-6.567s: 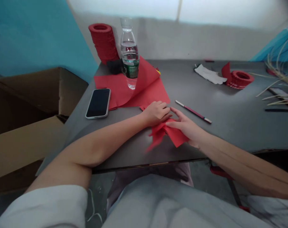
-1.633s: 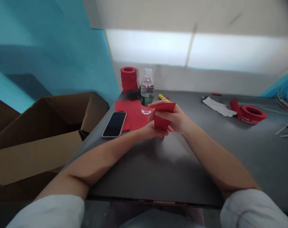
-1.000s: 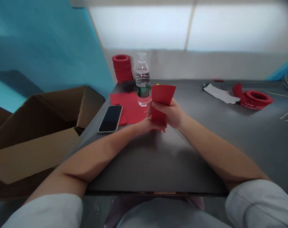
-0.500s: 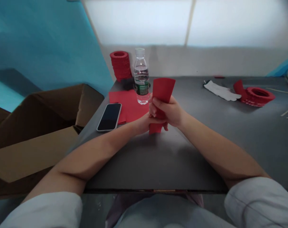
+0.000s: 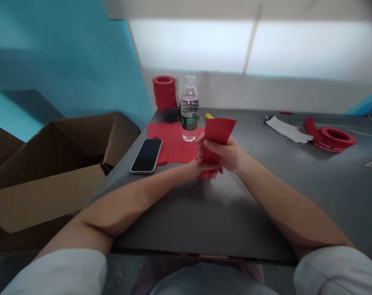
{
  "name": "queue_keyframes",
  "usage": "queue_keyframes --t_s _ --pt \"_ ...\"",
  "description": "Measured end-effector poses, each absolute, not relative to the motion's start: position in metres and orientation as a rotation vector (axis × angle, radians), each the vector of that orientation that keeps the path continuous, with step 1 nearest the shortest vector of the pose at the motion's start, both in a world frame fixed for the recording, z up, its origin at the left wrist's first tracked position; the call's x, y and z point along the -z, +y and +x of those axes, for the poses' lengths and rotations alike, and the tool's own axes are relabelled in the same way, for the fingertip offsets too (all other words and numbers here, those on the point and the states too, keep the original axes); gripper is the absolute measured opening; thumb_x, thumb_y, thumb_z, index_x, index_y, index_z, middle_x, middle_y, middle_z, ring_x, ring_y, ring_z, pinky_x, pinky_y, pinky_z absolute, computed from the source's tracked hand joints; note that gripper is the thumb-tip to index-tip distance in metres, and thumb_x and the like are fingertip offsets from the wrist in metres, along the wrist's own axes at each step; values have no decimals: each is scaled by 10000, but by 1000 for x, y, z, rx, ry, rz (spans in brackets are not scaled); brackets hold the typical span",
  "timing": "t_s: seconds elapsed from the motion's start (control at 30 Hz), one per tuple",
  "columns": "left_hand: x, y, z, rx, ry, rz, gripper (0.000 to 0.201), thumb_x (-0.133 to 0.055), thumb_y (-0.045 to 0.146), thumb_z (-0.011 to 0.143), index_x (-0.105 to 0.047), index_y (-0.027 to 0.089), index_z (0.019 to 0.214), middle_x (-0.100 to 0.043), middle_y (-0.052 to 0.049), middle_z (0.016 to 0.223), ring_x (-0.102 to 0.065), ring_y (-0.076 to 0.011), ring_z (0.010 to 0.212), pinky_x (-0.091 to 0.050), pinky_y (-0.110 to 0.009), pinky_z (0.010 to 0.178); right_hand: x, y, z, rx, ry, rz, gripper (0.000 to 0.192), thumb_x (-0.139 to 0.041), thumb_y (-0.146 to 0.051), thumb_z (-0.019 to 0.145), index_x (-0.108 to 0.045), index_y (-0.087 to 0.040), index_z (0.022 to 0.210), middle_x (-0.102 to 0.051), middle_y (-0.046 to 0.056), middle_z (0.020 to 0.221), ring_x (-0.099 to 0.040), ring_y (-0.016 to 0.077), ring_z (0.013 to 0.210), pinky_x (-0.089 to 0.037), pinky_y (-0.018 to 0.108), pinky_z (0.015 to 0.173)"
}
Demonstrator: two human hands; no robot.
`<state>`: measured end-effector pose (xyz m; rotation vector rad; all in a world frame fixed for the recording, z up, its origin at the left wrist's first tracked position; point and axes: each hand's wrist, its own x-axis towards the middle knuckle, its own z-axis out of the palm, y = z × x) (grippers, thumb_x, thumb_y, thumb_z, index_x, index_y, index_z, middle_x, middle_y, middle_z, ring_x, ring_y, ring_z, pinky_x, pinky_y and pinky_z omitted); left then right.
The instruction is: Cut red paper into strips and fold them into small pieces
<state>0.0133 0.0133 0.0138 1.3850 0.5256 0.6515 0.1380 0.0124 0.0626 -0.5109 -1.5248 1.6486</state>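
Observation:
Both my hands are closed around a red strip of paper or thin card (image 5: pixel 220 130), held upright above the grey table. My right hand (image 5: pixel 227 152) grips its upper middle, the thumb lying across the front. Lower down and to the left, my left hand (image 5: pixel 201 164) wraps the strip, its fingers partly hidden behind it and the other hand. The lower end of the strip shows just beneath my fingers. Behind my hands lie flat red sheets (image 5: pixel 170 149), with a clear water bottle (image 5: pixel 190 110) standing at them.
A phone (image 5: pixel 147 155) lies left on the table (image 5: pixel 186 221). Stacked red rings (image 5: pixel 164 94) stand at the back, near a yellow item (image 5: pixel 208 116). A white glove (image 5: pixel 288 130) and a red roll (image 5: pixel 334 138) lie right. An open cardboard box (image 5: pixel 50 196) adjoins the left edge.
The camera view has shifted, so the table items appear lower and further right. Less of the strip's lower end shows below my hands. Both hands keep their hold.

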Motion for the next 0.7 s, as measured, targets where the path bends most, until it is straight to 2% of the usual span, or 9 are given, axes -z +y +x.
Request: queue_keyframes --t_s 0.13,0.27,0.4,0.57,0.7 --pt "-14 11 14 -645 531 1405 306 -632 404 719 -568 117 633 -536 -20 569 -511 -106 549 -423 -249 574 -61 13 136 -1658 -1522 -505 197 -646 -376 784 -623 -192 848 -616 -5 694 -603 129 631 -522 272 621" --pt "-15 9 15 -656 587 1407 257 -619 333 745 -555 127 605 -533 -11 551 -516 -105 565 -441 -247 604 -58 14 134 -1631 -1546 -436 192 -619 -383 809 -595 -194 832 -552 -38 581 -556 111 552 -490 252 566" --pt "-16 8 13 -618 590 1461 232 -611 325 759 -583 126 644 -580 -23 597 -547 -123 626 -451 -259 663 -60 15 134 -1642 -1558 -367 194 -600 -384 827 -583 -190 833 -524 -53 553 -517 91 518 -501 272 623" --pt "-13 10 13 -684 522 1366 287 -694 363 684 -613 119 811 -642 -48 716 -603 -172 725 -456 -308 723 -64 17 137 -1590 -1513 -332 179 -602 -370 830 -573 -194 826 -526 -54 554 -512 85 514 -485 253 606" --pt "-9 11 12 -764 530 1342 273 -721 355 650 -636 117 755 -647 -56 745 -605 -177 757 -457 -318 769 -63 17 138 -1603 -1571 -364 195 -581 -387 840 -583 -193 832 -534 -48 573 -525 88 534 -505 266 641"
